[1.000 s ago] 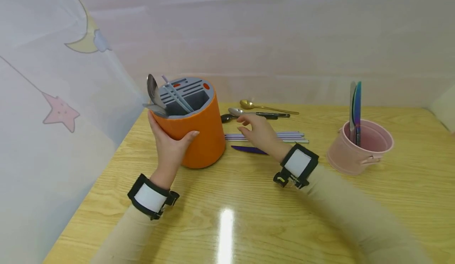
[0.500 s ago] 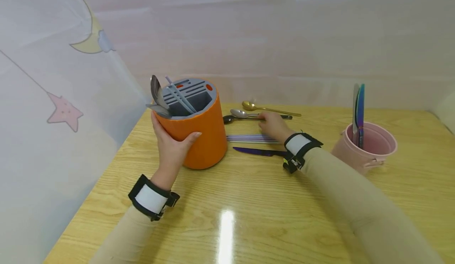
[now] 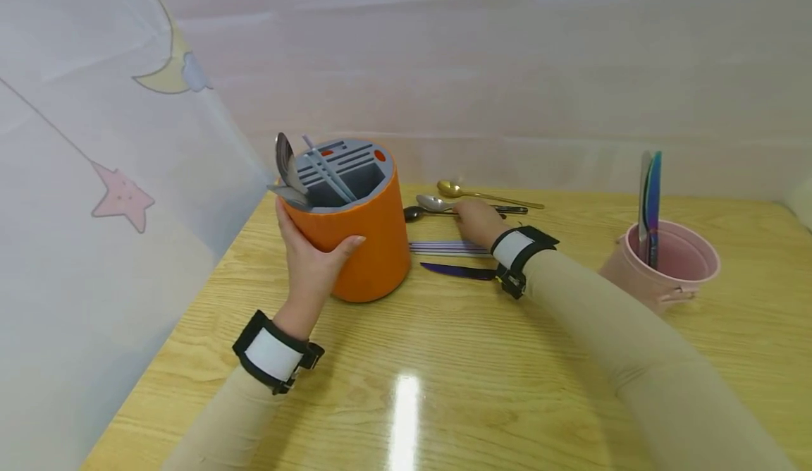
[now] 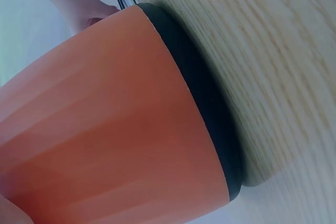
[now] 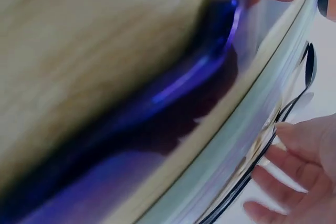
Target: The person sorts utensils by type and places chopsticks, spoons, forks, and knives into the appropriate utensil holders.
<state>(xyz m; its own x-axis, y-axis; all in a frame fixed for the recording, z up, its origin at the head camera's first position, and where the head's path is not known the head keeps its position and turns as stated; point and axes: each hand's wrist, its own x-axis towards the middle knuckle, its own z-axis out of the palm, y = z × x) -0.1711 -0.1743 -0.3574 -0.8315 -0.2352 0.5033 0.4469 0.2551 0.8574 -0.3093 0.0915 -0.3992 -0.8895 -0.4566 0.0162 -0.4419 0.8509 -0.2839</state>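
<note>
loosely spread fingers of the right hand have shifted away from the orange holder to the silver spoon and dark spoon on the bench, seemingly the work's present focus, while the left hand grips the holder just beside them.

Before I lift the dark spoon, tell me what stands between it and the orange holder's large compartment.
The orange holder itself: its wall rises between the dark spoon and the large compartment on top. Two pale sticks and metal cutlery lean there, but its right end looks open.
</note>
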